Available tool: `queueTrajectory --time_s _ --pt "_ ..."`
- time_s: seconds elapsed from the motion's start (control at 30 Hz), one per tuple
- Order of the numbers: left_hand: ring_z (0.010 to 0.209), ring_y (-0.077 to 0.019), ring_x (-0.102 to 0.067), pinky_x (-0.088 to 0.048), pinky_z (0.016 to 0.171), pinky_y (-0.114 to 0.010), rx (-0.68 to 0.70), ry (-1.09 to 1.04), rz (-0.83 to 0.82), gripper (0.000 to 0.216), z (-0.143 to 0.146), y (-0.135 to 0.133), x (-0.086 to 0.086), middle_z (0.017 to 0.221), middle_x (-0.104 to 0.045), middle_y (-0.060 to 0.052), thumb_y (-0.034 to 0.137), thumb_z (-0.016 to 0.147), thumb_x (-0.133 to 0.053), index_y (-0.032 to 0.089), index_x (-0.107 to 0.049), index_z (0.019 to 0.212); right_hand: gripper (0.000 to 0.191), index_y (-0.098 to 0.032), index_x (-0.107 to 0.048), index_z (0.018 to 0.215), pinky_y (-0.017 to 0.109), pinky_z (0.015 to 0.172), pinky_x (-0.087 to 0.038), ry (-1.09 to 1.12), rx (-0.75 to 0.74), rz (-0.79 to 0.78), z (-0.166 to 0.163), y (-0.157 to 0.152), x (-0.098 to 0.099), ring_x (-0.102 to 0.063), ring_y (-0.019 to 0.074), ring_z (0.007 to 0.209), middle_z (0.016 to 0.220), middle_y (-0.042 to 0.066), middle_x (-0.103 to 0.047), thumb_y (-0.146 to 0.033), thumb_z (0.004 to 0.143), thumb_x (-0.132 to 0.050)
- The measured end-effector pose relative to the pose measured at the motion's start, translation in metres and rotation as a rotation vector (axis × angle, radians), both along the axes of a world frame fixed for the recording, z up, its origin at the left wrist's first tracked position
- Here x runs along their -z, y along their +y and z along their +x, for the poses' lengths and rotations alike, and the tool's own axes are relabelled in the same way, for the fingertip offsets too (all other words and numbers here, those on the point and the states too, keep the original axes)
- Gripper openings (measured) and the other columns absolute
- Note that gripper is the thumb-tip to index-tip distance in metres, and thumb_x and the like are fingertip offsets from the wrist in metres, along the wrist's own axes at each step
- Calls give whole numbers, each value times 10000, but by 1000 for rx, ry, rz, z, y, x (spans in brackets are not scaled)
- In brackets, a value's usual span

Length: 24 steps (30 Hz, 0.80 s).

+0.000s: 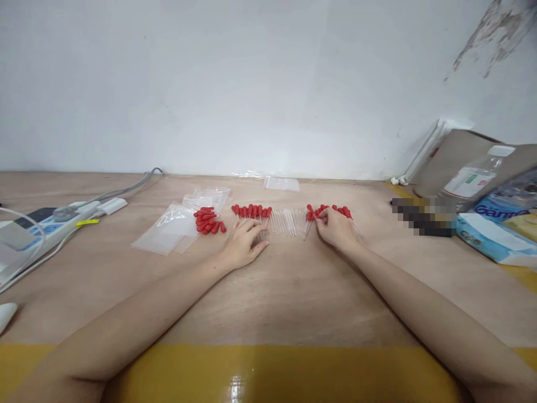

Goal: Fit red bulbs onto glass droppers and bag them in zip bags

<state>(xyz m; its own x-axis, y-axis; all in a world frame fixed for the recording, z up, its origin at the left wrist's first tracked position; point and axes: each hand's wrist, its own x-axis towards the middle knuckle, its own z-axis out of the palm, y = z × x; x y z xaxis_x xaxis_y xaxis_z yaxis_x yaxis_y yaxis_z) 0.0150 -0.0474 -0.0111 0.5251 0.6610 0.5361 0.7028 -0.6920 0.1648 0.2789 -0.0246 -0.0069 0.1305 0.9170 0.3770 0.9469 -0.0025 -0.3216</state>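
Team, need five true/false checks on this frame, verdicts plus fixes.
1. Clear tubes lie between the left hand and right hand. True.
2. The bulb pile is right of the right hand. False: the bulb pile is left of the left hand.
3. The bottle has a white cap. True.
4. The power strip is beside the bottle. False: the power strip is at the far left.
5. The plastic bags are left of the clear tubes. True.

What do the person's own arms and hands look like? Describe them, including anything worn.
The left hand and right hand are bare. The left forearm and right forearm show no sleeve, watch or bracelet; a small spot marks the left one near the wrist.
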Motion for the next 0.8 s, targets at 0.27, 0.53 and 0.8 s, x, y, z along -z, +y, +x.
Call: queueTrajectory --time_s 0.27,0.53,0.8 --pt "974 -231 -485 -346 867 -394 -4 6 4 256 -1 1 0 1015 -555 -68 320 782 -547 195 -570 1004 128 -207 -592 777 287 631 -294 -85 -139 -56 -8 -2 -11 -557 172 683 698 9 -635 -288 715 -515" --pt "1005 -245 -469 -267 892 -421 -150 -22 66 250 1 -4 -3 1028 -571 -70 347 771 -544 207 -567 976 185 -202 -635 690 314 651 -329 -92 -46 -176 -17 10 -17 -579 215 757 727 53 -650 -277 732 -471" --pt "1067 -312 -408 -294 870 -458 -604 -26 -26 351 -43 31 -30 1077 -518 -103 342 679 -553 212 -542 1006 189 -159 -651 830 454 822 -294 -242 79 -394 -46 32 -32 -578 264 861 874 124 -642 -214 673 -562"
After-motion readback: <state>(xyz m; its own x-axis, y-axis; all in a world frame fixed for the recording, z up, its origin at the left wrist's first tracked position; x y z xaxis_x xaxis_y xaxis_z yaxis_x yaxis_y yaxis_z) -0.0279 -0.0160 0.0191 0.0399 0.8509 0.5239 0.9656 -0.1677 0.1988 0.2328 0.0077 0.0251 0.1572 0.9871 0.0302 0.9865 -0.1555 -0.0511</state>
